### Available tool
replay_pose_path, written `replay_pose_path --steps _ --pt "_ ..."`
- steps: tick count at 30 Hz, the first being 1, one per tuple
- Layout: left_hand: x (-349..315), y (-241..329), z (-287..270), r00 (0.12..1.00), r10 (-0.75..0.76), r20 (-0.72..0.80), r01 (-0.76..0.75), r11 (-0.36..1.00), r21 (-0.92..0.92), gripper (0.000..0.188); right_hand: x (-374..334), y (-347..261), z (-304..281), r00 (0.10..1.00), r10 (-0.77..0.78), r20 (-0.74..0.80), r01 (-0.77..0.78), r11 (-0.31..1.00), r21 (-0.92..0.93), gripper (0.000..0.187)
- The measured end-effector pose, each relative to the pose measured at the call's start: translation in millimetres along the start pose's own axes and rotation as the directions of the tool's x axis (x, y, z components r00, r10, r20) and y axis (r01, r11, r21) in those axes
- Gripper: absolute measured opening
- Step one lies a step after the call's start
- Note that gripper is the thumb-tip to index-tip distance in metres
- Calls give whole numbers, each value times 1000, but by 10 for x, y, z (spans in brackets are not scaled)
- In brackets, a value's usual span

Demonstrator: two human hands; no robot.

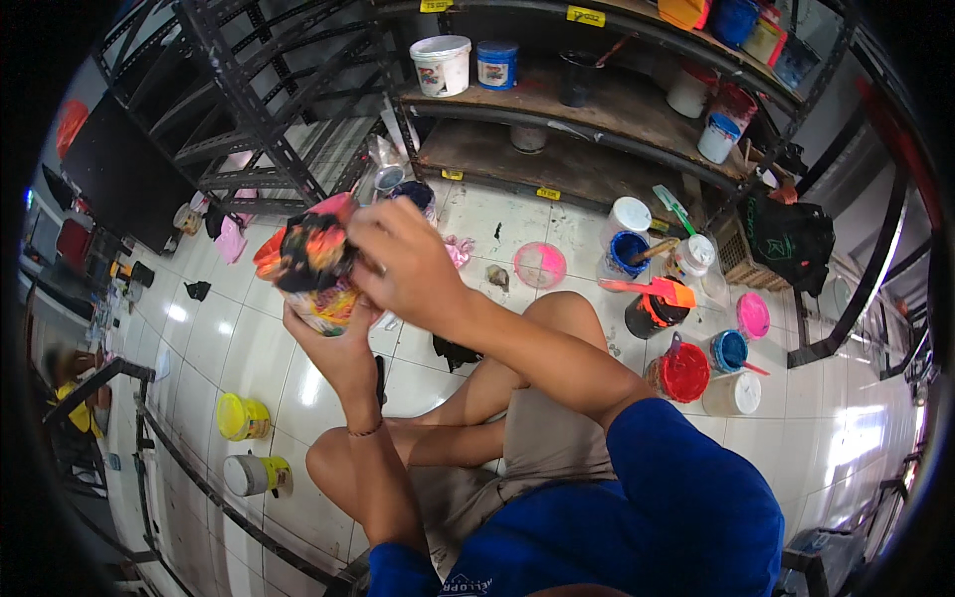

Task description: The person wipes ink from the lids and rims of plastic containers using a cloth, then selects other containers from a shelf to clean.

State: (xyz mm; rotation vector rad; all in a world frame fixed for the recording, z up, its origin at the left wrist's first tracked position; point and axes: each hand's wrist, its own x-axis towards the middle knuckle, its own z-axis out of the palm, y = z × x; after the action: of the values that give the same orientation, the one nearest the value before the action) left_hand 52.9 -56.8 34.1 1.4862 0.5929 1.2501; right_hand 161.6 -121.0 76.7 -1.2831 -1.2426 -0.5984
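Cupping the printed tub (333,310) from below, your left hand (336,350) is closed around its base, though the fingers on the far side are hidden behind it. Your right hand (410,261) is bent against the tub's upper right side, fingers curled in; the fingertips are blurred and partly covered, so I cannot tell whether they pinch anything. The tub is held up in front of you, left of your knees, above the floor. A dark, crumpled-looking mass (316,247) smeared with orange covers its mouth; whether that is cloth, film or thick paint is too blurred to tell. Behind your right wrist, a dark blue container (411,196) is partly blocked, and a black item (456,351) is partly hidden by your leg. The top shelf runs out of view, and the far left edge is bent and murky

On your right, plastic pots stand on glossy white tiles (572,333): a round red pot (684,372) with wet-looking contents, a blue-stained bucket (628,253) with a stick in it, and a flat orange spatula (659,290) lying across a black pot (652,318). A thin pink disc (540,265) lies near them. Ahead, rough, stained boards (587,111) rest on a dark metal rack (254,99) of perforated angle bars
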Motion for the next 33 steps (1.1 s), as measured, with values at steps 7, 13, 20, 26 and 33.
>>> replay_pose_path --steps 7,13,20,26,33 --pt "47 -146 63 984 82 156 -98 991 93 80 -60 71 52 992 -111 51 114 992 -54 32" --pt "58 105 35 990 -49 134 66 989 -128 83 -13 426 -248 883 440 -161 -447 894 -7 21" --pt "189 14 -121 843 -167 511 427 786 -447 67 -139 509 -170 588 765 264 -600 192 777 23" --pt "299 -509 -263 698 -128 704 580 677 -452 101 -4 372 -193 623 730 282 -620 240 747 28" --pt "248 -562 -241 755 -138 641 574 611 -545 88 139 463 -104 734 643 220 -678 668 307 26"
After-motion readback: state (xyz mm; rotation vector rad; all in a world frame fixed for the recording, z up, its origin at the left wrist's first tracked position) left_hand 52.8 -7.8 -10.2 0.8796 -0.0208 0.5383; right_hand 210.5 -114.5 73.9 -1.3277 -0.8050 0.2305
